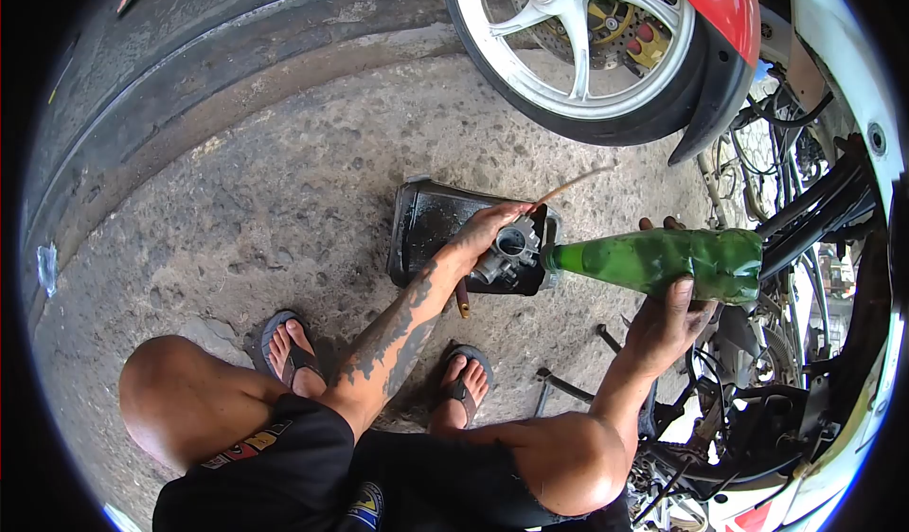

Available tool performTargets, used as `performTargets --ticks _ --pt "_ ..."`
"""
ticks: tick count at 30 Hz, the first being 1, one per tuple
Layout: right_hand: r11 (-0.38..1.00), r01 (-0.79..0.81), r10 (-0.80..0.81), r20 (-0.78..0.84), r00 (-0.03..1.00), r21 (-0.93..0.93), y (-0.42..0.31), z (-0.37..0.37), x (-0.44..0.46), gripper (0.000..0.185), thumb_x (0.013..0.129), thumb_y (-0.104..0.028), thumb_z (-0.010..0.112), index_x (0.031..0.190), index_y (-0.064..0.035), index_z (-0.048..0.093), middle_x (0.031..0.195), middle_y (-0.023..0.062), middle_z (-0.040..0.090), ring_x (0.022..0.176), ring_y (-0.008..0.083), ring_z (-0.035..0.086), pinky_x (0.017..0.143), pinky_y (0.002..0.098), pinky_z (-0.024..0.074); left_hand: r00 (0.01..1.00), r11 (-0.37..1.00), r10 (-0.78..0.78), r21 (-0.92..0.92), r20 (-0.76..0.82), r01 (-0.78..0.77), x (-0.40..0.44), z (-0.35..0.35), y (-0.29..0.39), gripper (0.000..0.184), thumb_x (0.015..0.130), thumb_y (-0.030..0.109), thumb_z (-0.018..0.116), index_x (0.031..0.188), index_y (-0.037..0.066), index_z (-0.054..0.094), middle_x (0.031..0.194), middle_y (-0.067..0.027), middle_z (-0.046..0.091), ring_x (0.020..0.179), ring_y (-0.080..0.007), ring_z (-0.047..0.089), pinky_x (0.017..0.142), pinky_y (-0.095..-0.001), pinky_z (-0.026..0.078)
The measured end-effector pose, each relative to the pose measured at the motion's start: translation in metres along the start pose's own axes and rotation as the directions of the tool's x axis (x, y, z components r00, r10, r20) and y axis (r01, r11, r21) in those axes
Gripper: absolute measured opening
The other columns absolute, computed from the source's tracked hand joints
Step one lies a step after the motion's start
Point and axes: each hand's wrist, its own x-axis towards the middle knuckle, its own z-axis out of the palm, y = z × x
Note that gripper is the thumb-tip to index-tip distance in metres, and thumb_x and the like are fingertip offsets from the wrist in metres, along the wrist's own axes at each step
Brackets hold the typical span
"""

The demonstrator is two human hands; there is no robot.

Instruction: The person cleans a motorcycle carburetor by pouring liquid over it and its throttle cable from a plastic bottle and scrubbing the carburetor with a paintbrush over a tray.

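Observation:
My left hand (pixel 486 230) is closed around a metal carburetor (pixel 512 256), holding it over a black tray (pixel 405 234) on the ground. The carburetor's round bore faces up, and a thin brownish hose (pixel 573 187) sticks out beyond my fingers. My right hand (pixel 666 326) grips a clear green plastic bottle (pixel 644 259), which lies nearly sideways in the view with its neck at the carburetor. Greenish liquid shows inside the bottle; whether any is flowing out I cannot tell. Dark wetness covers part of the tray's bottom.
A motorcycle wheel (pixel 578 40) with white spokes stands at the top, beside a red and black fender (pixel 724 21). Motorcycle frame parts and cables (pixel 786 343) crowd the right side. A dark-tipped handle (pixel 462 298) juts from the tray's near edge. My sandaled feet (pixel 461 385) are close by.

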Motion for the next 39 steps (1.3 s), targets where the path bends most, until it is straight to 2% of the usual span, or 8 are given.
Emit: performTargets --ticks 1,3,8,16,20,25,32,39 --pt "1.0 0.002 -0.002 0.001 1.0 0.002 -0.002 -0.001 0.0 0.073 0.074 -0.027 0.073 0.128 0.0056 0.036 0.11 0.0274 0.055 0.096 0.0436 0.06 0.086 0.0522 0.049 1.0 1.0 0.003 0.001 -0.001 -0.003 -0.002 -0.001 -0.002 0.03 0.093 0.031 0.052 0.112 0.01 0.063 0.099 -0.0038 0.066 0.085 -0.0177 0.066 0.076 -0.0275 0.052" --pt "1.0 0.006 -0.01 0.125 0.992 0.029 -0.005 -0.003 -0.001 0.068 0.082 -0.025 0.067 0.134 0.002 0.032 0.118 0.0271 0.051 0.105 0.0436 0.055 0.093 0.0571 0.0433 0.945 0.762 -0.283 -0.561 0.161 0.324 -0.008 -0.001 -0.003 0.031 0.092 0.035 0.052 0.109 0.011 0.062 0.089 -0.0035 0.066 0.073 -0.0178 0.066 0.066 -0.0313 0.055" --pt "1.0 0.009 -0.008 0.08 0.997 -0.012 -0.002 0.006 -0.008 0.073 0.078 -0.028 0.07 0.132 0.0031 0.032 0.115 0.0277 0.052 0.1 0.0436 0.058 0.089 0.0553 0.0463 0.949 0.74 -0.288 -0.598 0.131 0.308 -0.008 0.008 -0.003 0.037 0.089 0.044 0.054 0.104 0.011 0.061 0.085 -0.0045 0.064 0.067 -0.0183 0.065 0.056 -0.0353 0.056" --pt "1.0 0.009 -0.009 0.053 0.999 0.01 -0.009 0.017 -0.005 0.079 0.074 -0.033 0.075 0.129 0.0047 0.034 0.11 0.028 0.054 0.095 0.0427 0.061 0.085 0.0538 0.0494 0.911 0.586 -0.322 -0.701 0.259 0.406 -0.014 0.005 0.005 0.06 0.081 0.056 0.059 0.106 0.001 0.061 0.102 -0.0148 0.065 0.086 -0.0285 0.067 0.076 -0.0474 0.056" --pt "0.998 0.058 -0.057 0.023 0.998 -0.012 -0.012 0.014 0.0 0.078 0.076 -0.033 0.073 0.131 0.0045 0.033 0.111 0.0277 0.054 0.098 0.0421 0.06 0.087 0.0547 0.0486 0.911 0.497 -0.3 -0.769 0.282 0.402 -0.011 0.004 -0.004 0.064 0.081 0.06 0.055 0.108 0.002 0.061 0.1 -0.0173 0.066 0.085 -0.0291 0.067 0.074 -0.049 0.056" --pt "0.998 0.046 -0.046 0.01 0.999 -0.038 -0.015 0.01 0.007 0.078 0.078 -0.035 0.071 0.133 0.0044 0.032 0.115 0.0261 0.053 0.101 0.0421 0.058 0.09 0.052 0.0467 0.908 0.454 -0.233 -0.787 0.348 0.418 -0.017 0.007 0.002 0.069 0.079 0.063 0.056 0.109 0.0 0.06 0.104 -0.0211 0.063 0.099 -0.0382 0.061 0.085 -0.0615 0.047" --pt "0.991 0.027 -0.022 0.04 0.999 -0.132 -0.01 -0.002 0.008 0.074 0.078 -0.032 0.07 0.131 0.0063 0.035 0.115 0.0249 0.053 0.103 0.0412 0.058 0.091 0.0506 0.0459 0.925 0.561 -0.214 -0.736 0.313 0.379 -0.015 0.013 0.005 0.058 0.084 0.052 0.055 0.111 0.001 0.058 0.107 -0.0192 0.062 0.095 -0.0397 0.061 0.083 -0.0574 0.049" --pt "0.994 0.09 -0.082 0.132 0.988 -0.06 -0.019 -0.012 0.014 0.058 0.089 -0.02 0.059 0.133 0.0051 0.033 0.119 0.0273 0.052 0.105 0.0458 0.055 0.093 0.0541 0.044 0.859 0.589 -0.079 -0.671 0.506 0.449 -0.02 0.011 0.011 0.047 0.089 0.035 0.051 0.118 -0.001 0.054 0.109 -0.0158 0.061 0.096 -0.033 0.063 0.083 -0.0496 0.052"
